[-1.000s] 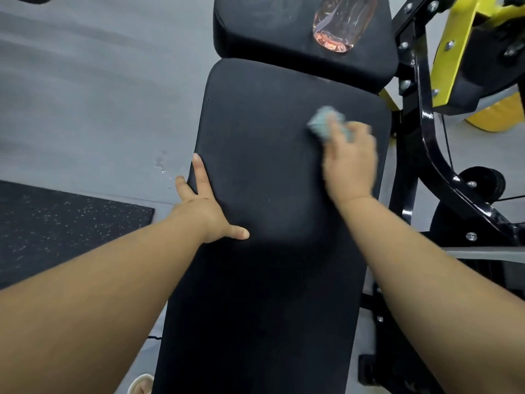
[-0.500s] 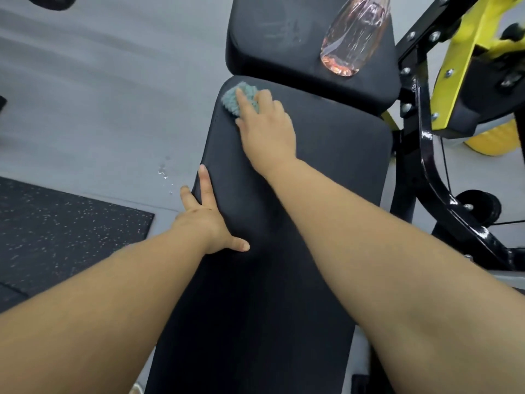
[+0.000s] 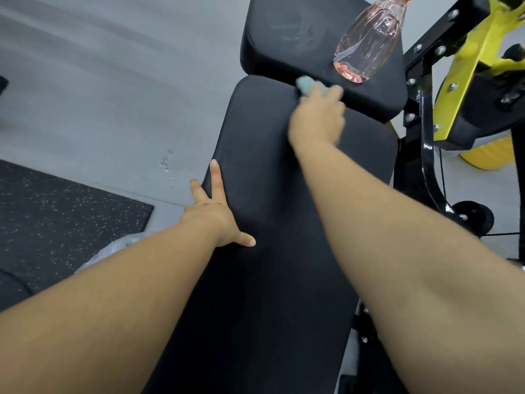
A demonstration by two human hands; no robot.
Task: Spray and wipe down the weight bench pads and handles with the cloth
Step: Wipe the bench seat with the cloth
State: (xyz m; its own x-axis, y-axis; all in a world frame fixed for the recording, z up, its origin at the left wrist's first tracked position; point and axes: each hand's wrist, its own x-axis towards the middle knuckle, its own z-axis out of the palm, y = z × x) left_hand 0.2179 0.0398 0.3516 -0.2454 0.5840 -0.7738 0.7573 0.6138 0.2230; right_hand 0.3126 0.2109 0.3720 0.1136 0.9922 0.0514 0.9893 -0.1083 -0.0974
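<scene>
The long black back pad (image 3: 284, 251) filled most of the view, and work was on its far end, next to the seam with the smaller seat pad (image 3: 284, 38). That smaller pad bore faint swirled smears, so it had probably been sprayed and wiped at least once. No such marks could be read on the long pad, so how much of it was done could not be told. The black and yellow machine frame (image 3: 426, 166) stood at the right with nothing on it. Its handles were not in view and looked like work left to do.

The spray bottle (image 3: 366, 44) sat on the seat pad, out of either hand, so spraying appeared finished for now. The left grip (image 3: 216, 211) was released, fingers spread flat against the long pad's left edge. The right grip (image 3: 316, 118), blurred, was clenched on the bunched teal cloth (image 3: 305, 83), pressing it at the seam just beside the bottle. A few droplets (image 3: 166, 166) dotted the grey floor (image 3: 113, 81).
</scene>
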